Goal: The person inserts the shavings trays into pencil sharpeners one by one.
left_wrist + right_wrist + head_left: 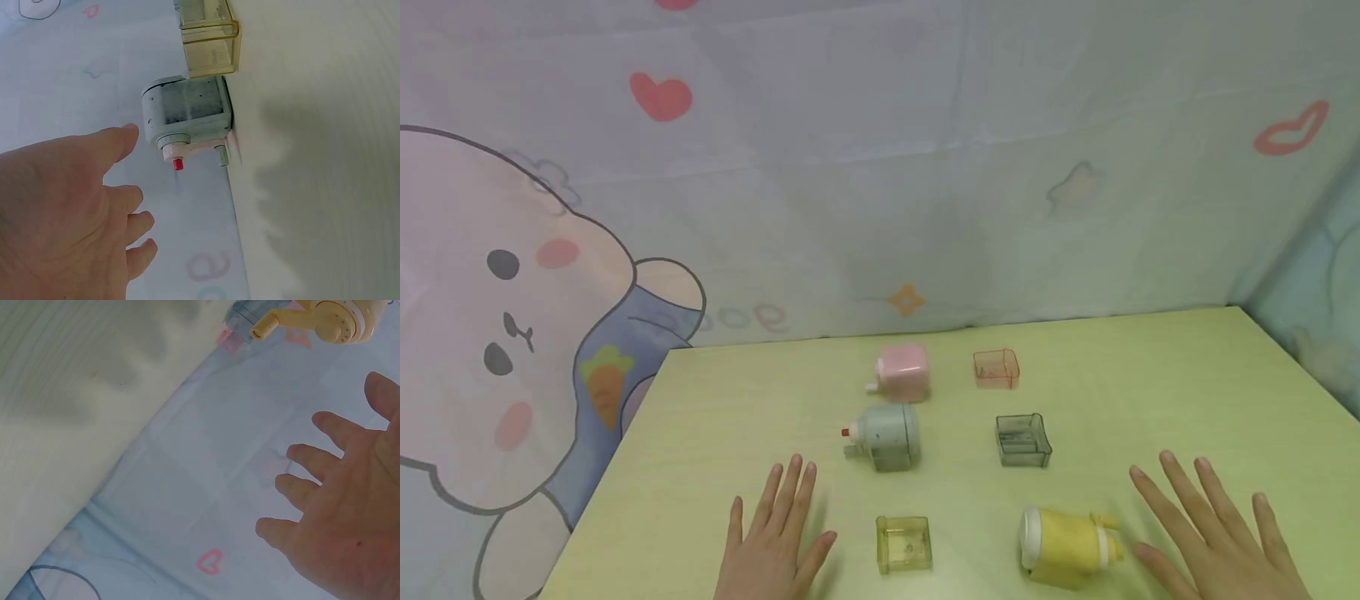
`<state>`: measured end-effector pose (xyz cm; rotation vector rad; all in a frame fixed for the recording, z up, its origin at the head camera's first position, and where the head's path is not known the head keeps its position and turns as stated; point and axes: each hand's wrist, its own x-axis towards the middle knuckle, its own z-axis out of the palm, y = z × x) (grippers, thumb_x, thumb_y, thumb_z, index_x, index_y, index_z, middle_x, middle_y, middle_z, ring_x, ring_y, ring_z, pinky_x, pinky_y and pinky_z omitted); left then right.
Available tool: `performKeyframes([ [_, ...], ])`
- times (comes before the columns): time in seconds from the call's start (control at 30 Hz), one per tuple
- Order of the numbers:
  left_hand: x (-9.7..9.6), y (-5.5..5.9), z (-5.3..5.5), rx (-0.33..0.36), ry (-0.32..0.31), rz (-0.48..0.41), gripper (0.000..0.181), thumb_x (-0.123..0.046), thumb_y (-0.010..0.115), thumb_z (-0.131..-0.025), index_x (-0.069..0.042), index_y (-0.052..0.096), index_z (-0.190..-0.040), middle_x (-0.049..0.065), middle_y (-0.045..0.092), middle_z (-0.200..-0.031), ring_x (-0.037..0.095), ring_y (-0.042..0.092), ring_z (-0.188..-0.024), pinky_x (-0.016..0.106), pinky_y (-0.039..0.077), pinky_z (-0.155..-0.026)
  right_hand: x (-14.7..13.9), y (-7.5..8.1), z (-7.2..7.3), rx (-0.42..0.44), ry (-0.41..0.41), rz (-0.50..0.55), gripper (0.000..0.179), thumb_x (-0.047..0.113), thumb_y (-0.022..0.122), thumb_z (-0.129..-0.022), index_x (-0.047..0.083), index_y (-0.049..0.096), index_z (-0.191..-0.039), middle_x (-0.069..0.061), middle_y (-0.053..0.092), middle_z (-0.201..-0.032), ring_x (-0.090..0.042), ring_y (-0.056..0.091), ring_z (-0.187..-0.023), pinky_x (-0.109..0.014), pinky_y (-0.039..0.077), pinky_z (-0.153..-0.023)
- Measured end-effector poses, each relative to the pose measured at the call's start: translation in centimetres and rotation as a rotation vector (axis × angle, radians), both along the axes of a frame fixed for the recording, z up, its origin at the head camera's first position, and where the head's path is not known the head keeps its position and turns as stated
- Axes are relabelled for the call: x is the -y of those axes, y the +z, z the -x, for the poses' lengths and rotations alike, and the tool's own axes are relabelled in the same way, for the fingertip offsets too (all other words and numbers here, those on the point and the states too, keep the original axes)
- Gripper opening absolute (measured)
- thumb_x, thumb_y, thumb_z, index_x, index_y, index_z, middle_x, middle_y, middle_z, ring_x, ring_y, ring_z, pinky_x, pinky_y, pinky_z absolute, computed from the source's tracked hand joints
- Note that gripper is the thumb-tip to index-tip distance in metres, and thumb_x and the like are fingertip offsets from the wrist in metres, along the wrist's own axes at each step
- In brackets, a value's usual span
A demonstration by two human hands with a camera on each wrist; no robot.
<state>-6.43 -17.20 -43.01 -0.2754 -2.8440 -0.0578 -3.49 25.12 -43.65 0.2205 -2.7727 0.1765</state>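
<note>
My left hand (772, 533), fingers straight and spread, hovers over the table's near left, left of a clear yellow shavings bin (904, 544). Its palm shows in the left wrist view, beside a grey-green hand-crank pencil sharpener (187, 112) with a red tip. My right hand (1221, 533) is spread at the near right, just right of a yellow crank sharpener (1067, 546) lying with its crank toward the fingers; neither hand holds anything. Farther back lie a pink sharpener (904, 372), a clear red bin (997, 369) and a clear dark grey bin (1023, 440).
The pale yellow-green table (1150, 375) ends at a hanging cloth backdrop (865, 192) printed with hearts and a large cartoon animal. Another cloth side (1326, 333) hangs at the right edge.
</note>
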Motion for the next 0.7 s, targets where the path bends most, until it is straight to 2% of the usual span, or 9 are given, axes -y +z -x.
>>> performKeyframes([
  [0.2,0.26,-0.2,-0.09,0.013,0.012,-0.009,0.072,-0.054,0.055,-0.089,-0.023,0.032,-0.15,-0.002,0.033,-0.157,0.019,0.031,-0.142,0.062,0.033,-0.106,-0.03,-0.4,-0.09,-0.014,-0.007,-0.004,0.079,0.052,0.056,-0.09,0.038,0.011,-0.153,0.019,-0.01,-0.16,0.001,-0.022,-0.144,-0.051,-0.018,-0.118],
  [0.33,0.56,-0.34,-0.19,0.027,0.024,-0.013,0.071,-0.054,0.053,-0.09,-0.025,0.029,-0.151,-0.003,0.031,-0.158,0.014,0.021,-0.146,0.063,0.031,-0.107,-0.27,-0.49,-0.43,-0.101,-0.021,0.001,0.073,0.062,0.049,-0.09,0.039,0.017,-0.152,0.018,-0.002,-0.161,-0.002,-0.013,-0.148,-0.05,-0.011,-0.121],
  [0.43,0.72,-0.43,-0.24,0.039,0.029,-0.011,0.071,-0.055,0.052,-0.091,-0.027,0.027,-0.152,-0.003,0.029,-0.158,0.013,0.019,-0.147,0.063,0.03,-0.107,-0.43,-0.5,-0.58,-0.154,-0.027,0.017,0.072,0.065,0.048,-0.088,0.039,0.024,-0.151,0.016,0.008,-0.162,-0.003,-0.006,-0.149,-0.05,-0.006,-0.122],
  [0.63,0.57,-0.29,0.0,0.044,0.035,-0.021,0.071,-0.054,0.052,-0.091,-0.027,0.027,-0.152,-0.003,0.03,-0.158,0.02,0.027,-0.144,0.064,0.03,-0.107,-0.8,-0.37,-0.19,-0.065,-0.043,0.008,0.081,0.052,0.061,-0.086,0.039,0.016,-0.152,0.017,-0.001,-0.162,0.001,-0.017,-0.146,-0.049,-0.014,-0.12],
  [0.7,0.48,-0.17,0.07,0.052,0.037,-0.026,0.071,-0.054,0.052,-0.091,-0.026,0.028,-0.151,-0.002,0.03,-0.158,0.021,0.028,-0.143,0.064,0.03,-0.107,-0.99,-0.44,0.0,-0.035,-0.04,0.004,0.082,0.052,0.061,-0.087,0.039,0.014,-0.153,0.017,-0.003,-0.161,0.001,-0.019,-0.145,-0.049,-0.017,-0.119],
])
